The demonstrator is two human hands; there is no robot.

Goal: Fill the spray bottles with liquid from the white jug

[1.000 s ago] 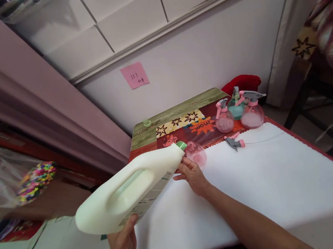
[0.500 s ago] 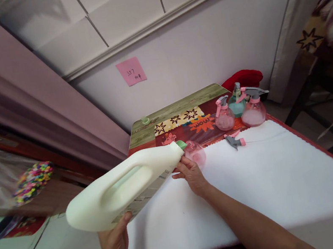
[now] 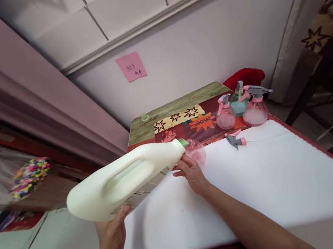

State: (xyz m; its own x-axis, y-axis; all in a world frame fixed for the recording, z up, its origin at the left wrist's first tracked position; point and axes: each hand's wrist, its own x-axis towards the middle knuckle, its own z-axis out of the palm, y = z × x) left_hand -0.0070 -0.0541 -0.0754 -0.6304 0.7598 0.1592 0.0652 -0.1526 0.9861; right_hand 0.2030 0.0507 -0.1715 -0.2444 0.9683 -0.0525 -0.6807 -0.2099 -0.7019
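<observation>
My left hand supports a large pale green detergent jug from below, near its base. The jug lies tilted almost on its side, with its green spout at the mouth of a small clear pink spray bottle without its head. My right hand has its fingers closed at the underside of the jug's neck, close to the bottle; the fingertips are partly hidden. A grey and pink spray head with a thin clear tube lies to the right on the white cloth.
Two pink spray bottles and a green one stand at the table's back right. A small green cap rests at the back left. Behind is a wall with a pink note; a dark stool stands at right.
The jug's base has risen a little and its spout has shifted slightly right, closer over the bottle's mouth. Both hands keep their places on the jug.
</observation>
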